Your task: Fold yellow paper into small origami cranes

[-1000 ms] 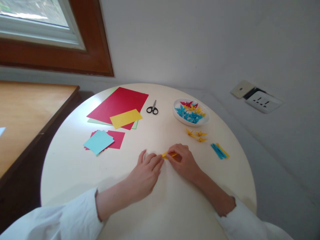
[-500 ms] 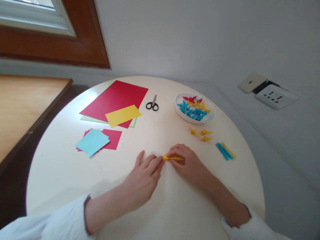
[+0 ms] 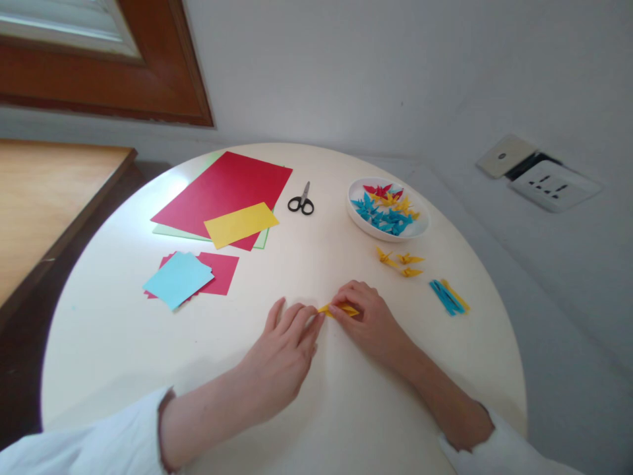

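Observation:
A folded piece of yellow paper (image 3: 351,310), narrow and pointed, is between my two hands just above the table. My right hand (image 3: 363,316) pinches it between thumb and fingers. At its left tip, my left hand (image 3: 289,346) has thumb and fingertips closed on the paper, its little finger side resting low. Beyond my right hand lie three small yellow paper cranes (image 3: 410,272). Farther back, a white dish (image 3: 353,221) holds several red, yellow and blue paper cranes (image 3: 395,222).
Black-handled scissors (image 3: 301,203) lie at the back centre. To the left are a red sheet (image 3: 222,191), a yellow rectangle (image 3: 241,225), and light blue paper (image 3: 178,280) over red pieces (image 3: 225,272). Blue strips (image 3: 445,298) and a yellow strip (image 3: 455,295) lie right on the round table (image 3: 198,369).
The camera view has shifted slightly. Both hands stay on the yellow paper, with the left fingertips moved a little at its left tip.

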Demonstrator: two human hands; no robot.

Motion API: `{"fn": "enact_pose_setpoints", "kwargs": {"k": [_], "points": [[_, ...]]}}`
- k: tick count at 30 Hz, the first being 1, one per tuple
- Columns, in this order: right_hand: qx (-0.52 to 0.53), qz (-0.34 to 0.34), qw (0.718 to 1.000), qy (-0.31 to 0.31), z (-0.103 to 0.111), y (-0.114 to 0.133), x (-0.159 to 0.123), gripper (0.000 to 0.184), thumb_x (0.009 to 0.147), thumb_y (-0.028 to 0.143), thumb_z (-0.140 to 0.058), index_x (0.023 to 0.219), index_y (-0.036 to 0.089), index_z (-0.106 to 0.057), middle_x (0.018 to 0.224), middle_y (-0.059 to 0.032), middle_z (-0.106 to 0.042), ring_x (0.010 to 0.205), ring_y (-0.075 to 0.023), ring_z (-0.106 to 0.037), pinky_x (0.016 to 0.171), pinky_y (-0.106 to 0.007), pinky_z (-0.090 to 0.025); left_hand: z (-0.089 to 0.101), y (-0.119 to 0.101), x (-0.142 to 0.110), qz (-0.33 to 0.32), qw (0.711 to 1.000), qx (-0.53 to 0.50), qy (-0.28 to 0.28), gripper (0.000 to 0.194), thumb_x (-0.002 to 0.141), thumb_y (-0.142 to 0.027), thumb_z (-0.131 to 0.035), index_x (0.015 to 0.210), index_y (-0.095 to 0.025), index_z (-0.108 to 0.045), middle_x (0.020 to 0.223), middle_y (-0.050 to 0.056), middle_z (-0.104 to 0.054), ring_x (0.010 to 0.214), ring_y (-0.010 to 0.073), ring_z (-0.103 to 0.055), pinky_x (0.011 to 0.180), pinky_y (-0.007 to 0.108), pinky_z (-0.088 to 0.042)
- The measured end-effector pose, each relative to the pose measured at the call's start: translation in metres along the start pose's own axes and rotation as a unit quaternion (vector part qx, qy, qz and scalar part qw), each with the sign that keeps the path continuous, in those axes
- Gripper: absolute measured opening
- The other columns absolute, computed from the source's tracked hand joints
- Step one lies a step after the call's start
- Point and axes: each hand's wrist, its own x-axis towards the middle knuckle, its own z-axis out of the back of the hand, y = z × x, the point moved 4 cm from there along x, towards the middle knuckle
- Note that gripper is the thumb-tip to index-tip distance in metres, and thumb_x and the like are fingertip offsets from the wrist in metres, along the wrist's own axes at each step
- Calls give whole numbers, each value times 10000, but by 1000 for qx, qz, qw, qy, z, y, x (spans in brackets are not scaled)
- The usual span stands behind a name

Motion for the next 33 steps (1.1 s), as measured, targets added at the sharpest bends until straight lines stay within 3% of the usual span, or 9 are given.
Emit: {"fn": "enact_pose_setpoints", "kwargs": {"k": [15,24,29,33], "points": [[-25,3,1000,-13,-2,4,-2,112,775,145,-544,675,195,-531,763,-21,-612,755,-170,-543,705,-317,-353,0,2,0,-1,1000,-15,-18,379,894,-187,-330,1235,-100,-469,1191,140,-528,1117,272,-430,1002,511,-284],[-38,23,999,-13,-4,1,-3,101,819,238,-562,725,212,-592,790,-21,-629,775,-174,-558,715,-325,-355,2,2,0,4,1000,-27,-15,375,883,-193,-354,1226,-111,-480,1187,145,-518,1125,280,-417,989,514,-292],[-42,18,999,-7,-5,1,-3,75,810,229,-576,739,212,-593,797,-22,-627,769,-176,-550,710,-328,-349,7,7,3,11,994,-105,-3,381,832,-148,-412,1204,-113,-487,1177,131,-519,1061,265,-433,961,493,-309],[-45,16,999,-4,-5,1,-3,87,814,229,-571,730,211,-586,794,-21,-623,767,-177,-539,711,-330,-339,12,15,10,28,981,-191,-9,280,814,-115,-437,1052,-179,-569,1080,85,-561,1015,223,-466,908,427,-344]]}}
